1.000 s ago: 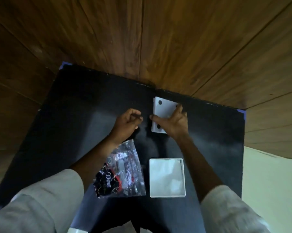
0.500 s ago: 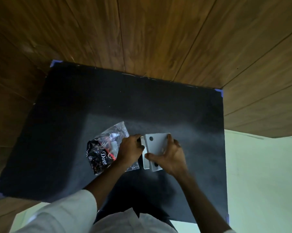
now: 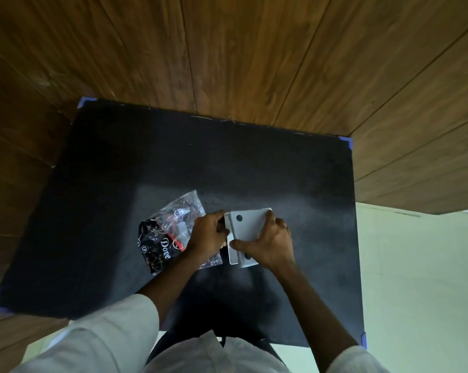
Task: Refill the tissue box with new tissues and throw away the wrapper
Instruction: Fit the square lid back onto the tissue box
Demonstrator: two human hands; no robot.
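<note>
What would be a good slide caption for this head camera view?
Both bare hands, left hand and right hand, grip a white rectangular tissue box beside a crinkled clear plastic wrapper on a black mat.

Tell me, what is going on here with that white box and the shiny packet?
A person stands over a black mat and works on a white box. The right hand grips the box from the top, and the left hand is at its left edge; what it does there is hidden. A thin white panel shows under the box. A crinkled plastic wrapper lies on the mat, partly under the left hand.
</note>
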